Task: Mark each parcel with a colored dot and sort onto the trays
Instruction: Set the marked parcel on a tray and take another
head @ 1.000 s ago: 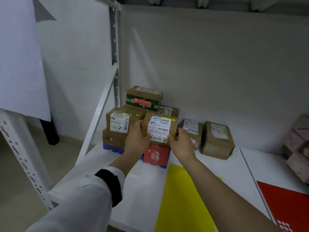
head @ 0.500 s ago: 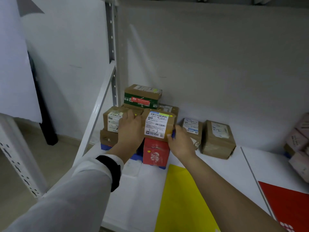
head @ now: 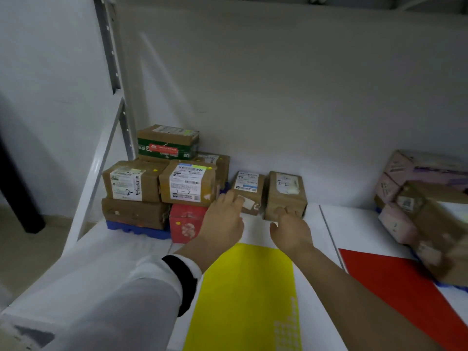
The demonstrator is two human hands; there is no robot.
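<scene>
Parcels: left parcel (head: 247,190) and right parcel (head: 287,192) stand side by side on the shelf (head: 354,224), straight ahead of both hands.
Left hand (head: 222,220): fingers relaxed, empty, tips at left parcel's near corner.
Right hand (head: 291,230): spread, empty, fingertips touching right parcel's lower front; seemingly nearer a grasp.

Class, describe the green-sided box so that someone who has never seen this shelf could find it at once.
Find the grey metal post at the back left of the shelf. At its foot, brown parcels are stacked on a blue tray. The topmost box is the one: only it has a green side with a red strip across it.
</scene>
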